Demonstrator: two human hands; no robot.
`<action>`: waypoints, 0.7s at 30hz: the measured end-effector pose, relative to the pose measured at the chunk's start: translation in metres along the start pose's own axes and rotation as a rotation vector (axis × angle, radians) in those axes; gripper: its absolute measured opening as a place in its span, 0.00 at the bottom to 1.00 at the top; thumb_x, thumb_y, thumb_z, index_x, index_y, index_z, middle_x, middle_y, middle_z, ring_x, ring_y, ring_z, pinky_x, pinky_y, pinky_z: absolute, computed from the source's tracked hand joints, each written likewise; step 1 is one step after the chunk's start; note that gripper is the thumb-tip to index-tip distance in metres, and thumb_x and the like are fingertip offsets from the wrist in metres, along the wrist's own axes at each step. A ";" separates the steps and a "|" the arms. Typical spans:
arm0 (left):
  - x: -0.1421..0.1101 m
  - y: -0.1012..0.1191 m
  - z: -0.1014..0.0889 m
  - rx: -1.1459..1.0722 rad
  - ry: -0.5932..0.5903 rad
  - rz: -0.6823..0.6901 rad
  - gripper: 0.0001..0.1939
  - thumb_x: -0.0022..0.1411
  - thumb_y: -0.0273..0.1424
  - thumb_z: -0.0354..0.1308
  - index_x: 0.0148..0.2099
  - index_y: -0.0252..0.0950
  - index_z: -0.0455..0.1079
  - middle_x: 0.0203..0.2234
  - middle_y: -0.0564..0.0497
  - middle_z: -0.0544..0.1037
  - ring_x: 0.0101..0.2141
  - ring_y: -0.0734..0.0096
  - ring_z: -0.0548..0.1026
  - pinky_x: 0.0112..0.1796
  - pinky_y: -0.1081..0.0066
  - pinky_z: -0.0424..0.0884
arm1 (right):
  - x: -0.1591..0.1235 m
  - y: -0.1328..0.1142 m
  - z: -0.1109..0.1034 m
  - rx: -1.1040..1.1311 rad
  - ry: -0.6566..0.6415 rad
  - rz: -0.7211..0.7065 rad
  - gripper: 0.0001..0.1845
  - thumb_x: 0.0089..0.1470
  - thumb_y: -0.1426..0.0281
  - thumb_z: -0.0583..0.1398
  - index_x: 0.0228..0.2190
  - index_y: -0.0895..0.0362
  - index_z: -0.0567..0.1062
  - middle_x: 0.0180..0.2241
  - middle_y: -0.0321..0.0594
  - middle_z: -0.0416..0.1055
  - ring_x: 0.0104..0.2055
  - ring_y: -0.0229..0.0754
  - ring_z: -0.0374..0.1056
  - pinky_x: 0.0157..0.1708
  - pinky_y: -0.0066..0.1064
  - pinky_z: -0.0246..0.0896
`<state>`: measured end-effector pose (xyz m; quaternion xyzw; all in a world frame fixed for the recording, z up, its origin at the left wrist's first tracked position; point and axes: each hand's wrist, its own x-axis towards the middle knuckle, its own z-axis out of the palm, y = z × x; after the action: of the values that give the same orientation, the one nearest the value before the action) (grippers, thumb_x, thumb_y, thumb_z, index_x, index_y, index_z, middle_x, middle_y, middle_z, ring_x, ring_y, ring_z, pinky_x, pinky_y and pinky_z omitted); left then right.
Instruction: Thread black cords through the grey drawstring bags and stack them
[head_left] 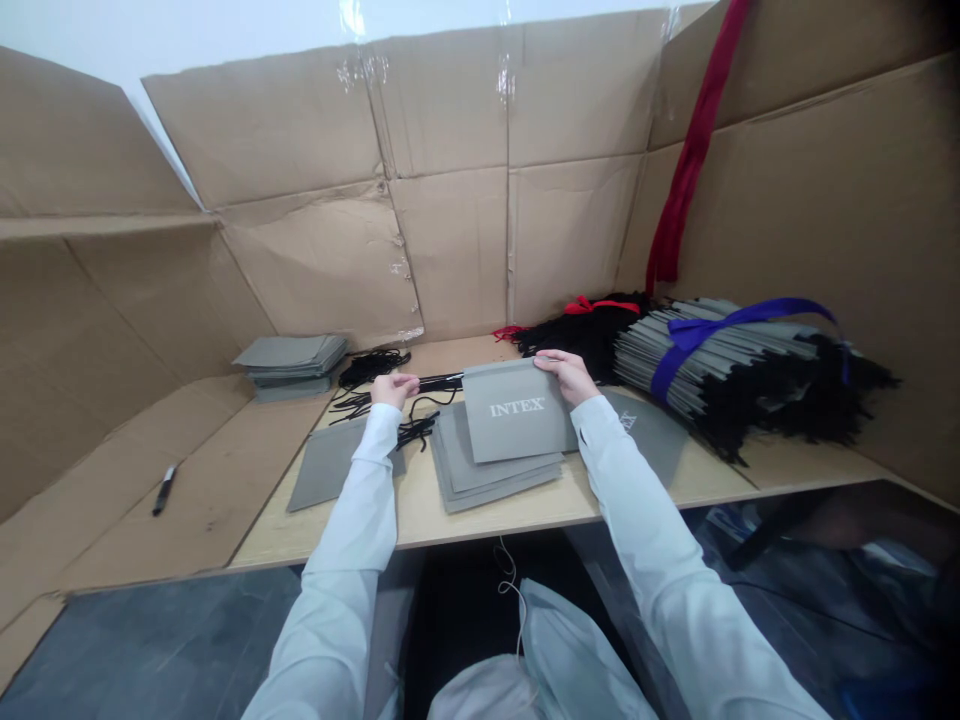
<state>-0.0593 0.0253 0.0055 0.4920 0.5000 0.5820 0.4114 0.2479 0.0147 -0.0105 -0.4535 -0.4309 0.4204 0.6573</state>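
Observation:
My right hand [571,378] grips the upper right corner of a flat grey pouch [517,425] printed with INTEX in white. Pinched in the fingers of my left hand [394,390] is a black cord [439,381], drawn sideways from the pouch's top left corner. A thin pale piece shows by that corner, too small to name. Beneath the held pouch lies a loose stack of grey pouches [480,485]. Another grey pouch [326,465] rests by my left forearm, with black cord ends [416,430] next to it.
Grey pouches stand piled [292,365] at back left, beside a black cord bundle [371,366]. On the right lies a large pouch bundle [720,350] tied with purple ribbon [682,345]. Black cords [577,330] carry a red tie. A marker [164,490] lies left. Cardboard walls [450,220] surround the table.

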 end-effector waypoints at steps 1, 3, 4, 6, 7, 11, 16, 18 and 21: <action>0.001 0.000 -0.002 0.025 0.010 0.020 0.06 0.36 0.21 0.61 0.23 0.28 0.70 0.15 0.51 0.72 0.20 0.72 0.72 0.34 0.67 0.70 | 0.000 0.000 0.000 0.001 -0.004 -0.004 0.18 0.23 0.69 0.65 0.26 0.59 0.73 0.25 0.37 0.70 0.27 0.36 0.63 0.30 0.28 0.57; 0.002 0.000 -0.005 0.061 0.019 0.045 0.06 0.36 0.23 0.61 0.23 0.29 0.70 0.15 0.51 0.72 0.20 0.72 0.72 0.33 0.67 0.70 | -0.001 -0.001 0.000 -0.002 -0.009 -0.012 0.18 0.23 0.69 0.65 0.25 0.59 0.73 0.25 0.37 0.70 0.28 0.36 0.64 0.30 0.28 0.57; 0.003 0.000 -0.006 0.070 0.026 0.051 0.07 0.35 0.23 0.62 0.24 0.29 0.71 0.15 0.51 0.72 0.20 0.72 0.72 0.33 0.67 0.70 | -0.001 -0.002 0.000 -0.007 -0.006 -0.016 0.18 0.23 0.69 0.65 0.25 0.59 0.73 0.25 0.37 0.70 0.28 0.36 0.64 0.30 0.28 0.57; 0.004 -0.001 -0.007 0.062 0.041 0.050 0.06 0.35 0.23 0.62 0.23 0.29 0.71 0.15 0.51 0.72 0.19 0.72 0.71 0.33 0.67 0.70 | -0.002 -0.002 -0.001 -0.013 0.007 -0.025 0.18 0.23 0.69 0.65 0.25 0.59 0.73 0.25 0.37 0.70 0.28 0.36 0.64 0.30 0.28 0.57; 0.004 -0.001 -0.007 0.045 0.044 0.039 0.06 0.35 0.22 0.62 0.23 0.29 0.70 0.15 0.51 0.72 0.19 0.73 0.71 0.33 0.66 0.70 | -0.002 -0.002 -0.001 -0.013 0.015 -0.026 0.18 0.23 0.70 0.65 0.25 0.59 0.73 0.24 0.37 0.70 0.27 0.36 0.64 0.30 0.28 0.58; 0.007 -0.006 -0.007 -0.062 0.006 -0.030 0.07 0.33 0.21 0.62 0.21 0.27 0.69 0.15 0.51 0.71 0.19 0.73 0.71 0.35 0.66 0.69 | -0.002 -0.001 -0.002 0.005 0.015 -0.008 0.17 0.23 0.70 0.65 0.24 0.58 0.73 0.25 0.37 0.70 0.27 0.36 0.64 0.30 0.28 0.58; 0.007 -0.010 -0.006 -0.031 -0.106 -0.132 0.12 0.30 0.21 0.64 0.24 0.27 0.69 0.19 0.48 0.73 0.24 0.71 0.72 0.36 0.66 0.68 | -0.001 0.001 -0.004 0.018 0.015 0.049 0.17 0.23 0.71 0.65 0.25 0.58 0.73 0.23 0.36 0.70 0.25 0.35 0.63 0.29 0.28 0.58; 0.006 -0.009 -0.004 0.020 -0.153 -0.166 0.15 0.31 0.24 0.65 0.28 0.29 0.70 0.25 0.46 0.74 0.30 0.69 0.72 0.37 0.66 0.67 | -0.002 0.001 -0.004 0.020 -0.008 0.078 0.17 0.23 0.71 0.65 0.25 0.58 0.73 0.23 0.36 0.70 0.25 0.35 0.64 0.29 0.28 0.58; 0.002 -0.007 0.000 0.016 -0.205 -0.192 0.14 0.36 0.31 0.63 0.31 0.33 0.71 0.35 0.44 0.73 0.39 0.66 0.69 0.38 0.69 0.65 | -0.003 0.000 -0.002 0.014 -0.056 0.102 0.17 0.24 0.72 0.65 0.25 0.58 0.73 0.23 0.36 0.70 0.26 0.36 0.64 0.30 0.28 0.58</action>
<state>-0.0601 0.0285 -0.0011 0.5022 0.5046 0.4827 0.5101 0.2491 0.0116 -0.0114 -0.4583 -0.4223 0.4689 0.6259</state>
